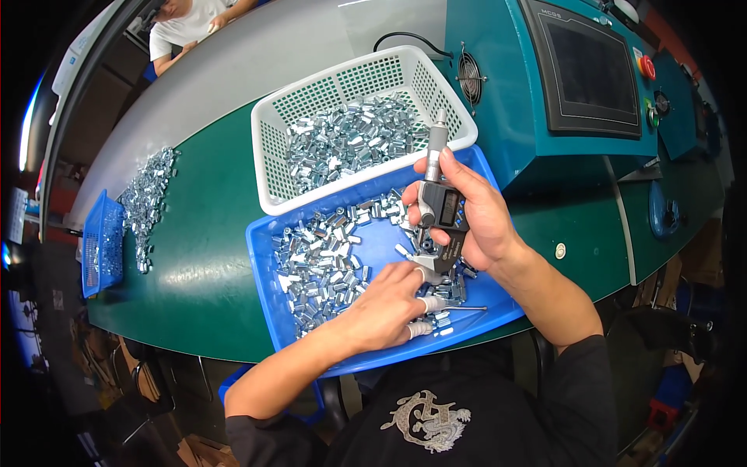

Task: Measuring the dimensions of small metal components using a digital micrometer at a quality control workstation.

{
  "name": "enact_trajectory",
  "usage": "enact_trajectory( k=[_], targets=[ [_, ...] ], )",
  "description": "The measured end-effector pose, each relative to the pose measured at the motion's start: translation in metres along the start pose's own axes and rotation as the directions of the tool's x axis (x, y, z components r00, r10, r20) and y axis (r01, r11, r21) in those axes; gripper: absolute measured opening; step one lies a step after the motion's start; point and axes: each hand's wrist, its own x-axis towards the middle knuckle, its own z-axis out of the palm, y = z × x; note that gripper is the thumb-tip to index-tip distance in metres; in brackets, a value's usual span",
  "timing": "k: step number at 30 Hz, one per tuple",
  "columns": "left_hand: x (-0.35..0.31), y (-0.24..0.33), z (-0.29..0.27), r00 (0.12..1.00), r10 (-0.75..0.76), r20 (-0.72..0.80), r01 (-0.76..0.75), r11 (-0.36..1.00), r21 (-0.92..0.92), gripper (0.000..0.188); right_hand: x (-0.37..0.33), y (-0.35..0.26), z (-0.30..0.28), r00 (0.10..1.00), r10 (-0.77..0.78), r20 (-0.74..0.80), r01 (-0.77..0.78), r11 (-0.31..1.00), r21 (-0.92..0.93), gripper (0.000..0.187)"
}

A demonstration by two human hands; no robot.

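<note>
My right hand (pixel 484 222) is closed around a digital micrometer (pixel 449 206), its silver thimble pointing up and away and its dark frame tilted down over the blue tray (pixel 502 307). Light-coloured finger covers sit on several fingertips of my left hand (pixel 385 300). Its fingers are curled, the foremost one right by the lower end of the micrometer; what they pinch, if anything, is hidden. Under and around both hands, many small shiny metal sleeves (pixel 323 253) lie loose in the tray. A thin metal rod (pixel 471 308) rests beside my left fingertips.
Behind the tray stands a white perforated basket (pixel 268 167) heaped with similar metal pieces. A teal machine (pixel 498 101) with a dark screen rises at right. At far left, more pieces (pixel 152 191) are piled by a small blue basket (pixel 93 249). Another person (pixel 187 31) sits across the table.
</note>
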Motion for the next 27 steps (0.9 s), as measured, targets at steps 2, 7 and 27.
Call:
enact_trajectory(
  k=[2, 7, 27],
  targets=[
    [0.004, 0.006, 0.000, 0.997, 0.071, -0.024, -0.071, 0.997, 0.004, 0.031, -0.001, 0.000, -0.001, 1.000, 0.007, -0.009, -0.007, 1.000, 0.011, 0.037],
    [0.008, 0.008, 0.001, 0.979, 0.202, 0.003, -0.202, 0.978, 0.045, 0.032, -0.004, -0.001, -0.002, 1.000, -0.004, -0.025, 0.004, 1.000, -0.009, 0.040],
    [0.036, -0.008, 0.039, 0.945, 0.293, -0.144, -0.294, 0.956, 0.016, 0.024, 0.004, -0.003, -0.012, 0.991, -0.043, -0.128, 0.050, 0.997, 0.050, 0.033]
  ],
)
